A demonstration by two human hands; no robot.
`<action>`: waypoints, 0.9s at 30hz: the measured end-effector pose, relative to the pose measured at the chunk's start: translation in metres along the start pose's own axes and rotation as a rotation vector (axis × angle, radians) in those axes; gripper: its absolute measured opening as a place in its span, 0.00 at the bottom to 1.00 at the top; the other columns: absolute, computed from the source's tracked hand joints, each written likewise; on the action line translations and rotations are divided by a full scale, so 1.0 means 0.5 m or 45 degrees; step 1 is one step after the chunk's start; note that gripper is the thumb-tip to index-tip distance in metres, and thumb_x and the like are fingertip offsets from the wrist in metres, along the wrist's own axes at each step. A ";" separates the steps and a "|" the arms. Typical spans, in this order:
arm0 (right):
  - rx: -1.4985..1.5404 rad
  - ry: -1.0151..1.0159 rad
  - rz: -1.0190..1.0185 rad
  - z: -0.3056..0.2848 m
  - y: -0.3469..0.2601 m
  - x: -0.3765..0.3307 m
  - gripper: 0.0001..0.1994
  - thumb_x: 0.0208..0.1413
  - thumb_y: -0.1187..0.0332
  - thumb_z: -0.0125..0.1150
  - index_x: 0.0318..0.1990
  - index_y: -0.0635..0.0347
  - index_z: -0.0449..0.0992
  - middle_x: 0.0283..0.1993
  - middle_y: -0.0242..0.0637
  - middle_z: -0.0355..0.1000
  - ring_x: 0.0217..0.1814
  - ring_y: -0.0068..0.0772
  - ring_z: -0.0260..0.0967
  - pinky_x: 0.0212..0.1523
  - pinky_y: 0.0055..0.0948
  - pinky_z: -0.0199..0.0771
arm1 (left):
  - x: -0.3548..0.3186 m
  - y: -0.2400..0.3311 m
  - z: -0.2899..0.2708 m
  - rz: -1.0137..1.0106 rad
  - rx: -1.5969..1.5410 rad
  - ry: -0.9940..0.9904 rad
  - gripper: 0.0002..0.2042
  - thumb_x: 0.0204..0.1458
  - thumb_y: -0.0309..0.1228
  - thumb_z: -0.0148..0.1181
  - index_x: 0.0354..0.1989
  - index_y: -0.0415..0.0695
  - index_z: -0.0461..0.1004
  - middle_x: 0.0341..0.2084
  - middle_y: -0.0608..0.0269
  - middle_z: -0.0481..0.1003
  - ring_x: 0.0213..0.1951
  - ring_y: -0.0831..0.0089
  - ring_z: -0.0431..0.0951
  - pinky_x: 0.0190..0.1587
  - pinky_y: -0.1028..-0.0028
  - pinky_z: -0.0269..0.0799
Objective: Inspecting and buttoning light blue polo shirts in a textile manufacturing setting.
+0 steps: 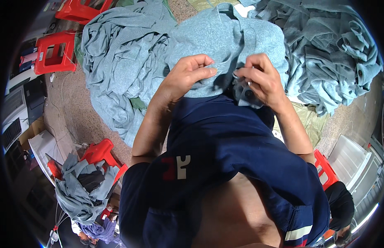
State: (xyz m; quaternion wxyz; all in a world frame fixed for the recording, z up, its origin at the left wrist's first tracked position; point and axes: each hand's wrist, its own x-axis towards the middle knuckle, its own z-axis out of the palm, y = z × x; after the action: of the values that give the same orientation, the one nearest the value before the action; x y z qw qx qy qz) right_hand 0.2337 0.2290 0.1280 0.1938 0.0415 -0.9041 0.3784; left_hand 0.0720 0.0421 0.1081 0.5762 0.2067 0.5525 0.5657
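The grey-blue garment (208, 39) lies across the person's lap, between two big heaps of similar cloth, and both hands are at its near edge. The left hand (184, 76) pinches a fold of this edge between the thumb and the forefinger, with the other fingers curled behind. The right hand (264, 80) is just beside, with its fingers bent inward over a part where a dark button (249, 94) shows; a small shiny thing is visible under these fingers, but I cannot tell whether the fingertips are closed on the cloth. Around the lap there are the left heap (121, 58) and the right heap (324, 53), which has also some dark buttons. Farther to the left, a red stool (55, 51) stands on the speckled floor (61, 107), and at the lower left a bundle of grey-blue cloth (78, 192) rests near another red stool (99, 151)
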 end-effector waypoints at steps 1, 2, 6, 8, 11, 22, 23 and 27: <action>-0.091 -0.006 -0.081 -0.012 -0.010 -0.002 0.14 0.38 0.79 0.62 0.37 0.58 0.77 0.32 0.34 0.67 0.31 0.35 0.70 0.30 0.27 0.72 | 0.001 0.007 0.009 -0.001 -0.002 -0.005 0.10 0.53 0.32 0.59 0.37 0.37 0.73 0.28 0.72 0.73 0.34 0.85 0.68 0.39 0.82 0.64; -0.104 0.050 -0.173 -0.014 -0.027 0.002 0.14 0.36 0.78 0.63 0.36 0.58 0.78 0.31 0.33 0.68 0.29 0.33 0.70 0.26 0.27 0.72 | 0.002 0.018 0.022 0.055 -0.059 -0.027 0.10 0.54 0.32 0.59 0.38 0.37 0.73 0.28 0.72 0.72 0.33 0.86 0.67 0.38 0.83 0.63; -0.104 0.297 -0.317 0.006 -0.038 0.009 0.14 0.34 0.76 0.63 0.35 0.60 0.78 0.29 0.33 0.71 0.26 0.31 0.70 0.24 0.27 0.70 | 0.004 0.044 0.060 0.180 -0.105 -0.056 0.09 0.56 0.31 0.57 0.38 0.38 0.72 0.31 0.72 0.72 0.34 0.87 0.67 0.38 0.84 0.62; -0.166 0.322 -0.298 0.013 -0.026 0.005 0.13 0.35 0.75 0.63 0.34 0.59 0.77 0.30 0.33 0.71 0.28 0.31 0.71 0.24 0.28 0.68 | 0.006 0.054 0.068 0.226 -0.073 -0.079 0.09 0.57 0.30 0.56 0.39 0.37 0.72 0.32 0.71 0.72 0.35 0.86 0.68 0.39 0.84 0.64; -0.225 0.286 -0.217 0.018 -0.018 -0.003 0.12 0.35 0.75 0.62 0.33 0.58 0.77 0.30 0.33 0.72 0.29 0.30 0.71 0.25 0.28 0.67 | 0.008 0.052 0.070 0.229 -0.022 -0.040 0.09 0.56 0.29 0.57 0.40 0.35 0.72 0.33 0.70 0.73 0.37 0.86 0.69 0.42 0.82 0.66; 0.433 0.210 0.244 0.041 -0.014 0.010 0.17 0.38 0.79 0.63 0.40 0.59 0.73 0.40 0.36 0.69 0.33 0.29 0.70 0.29 0.24 0.71 | 0.004 0.037 0.066 0.536 0.753 0.097 0.11 0.45 0.19 0.65 0.38 0.36 0.74 0.35 0.63 0.74 0.40 0.77 0.75 0.44 0.78 0.71; 0.532 0.179 0.373 0.045 -0.013 0.010 0.18 0.40 0.79 0.63 0.43 0.58 0.70 0.37 0.35 0.70 0.32 0.29 0.71 0.31 0.25 0.71 | 0.004 0.036 0.066 0.534 0.752 0.099 0.11 0.45 0.19 0.65 0.38 0.36 0.74 0.35 0.63 0.74 0.40 0.77 0.75 0.44 0.78 0.71; 0.361 -0.006 0.444 0.048 -0.001 0.014 0.11 0.44 0.79 0.63 0.37 0.61 0.71 0.33 0.34 0.71 0.32 0.30 0.72 0.30 0.27 0.71 | 0.010 0.026 0.071 0.761 0.913 0.262 0.11 0.43 0.25 0.67 0.34 0.38 0.73 0.31 0.61 0.76 0.33 0.67 0.78 0.35 0.73 0.74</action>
State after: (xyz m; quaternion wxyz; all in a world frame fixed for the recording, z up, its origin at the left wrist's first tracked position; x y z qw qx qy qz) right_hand 0.2199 0.2126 0.1157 0.1156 -0.0878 -0.8358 0.5295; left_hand 0.0961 0.0637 0.1280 0.2231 0.4852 0.6834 0.4978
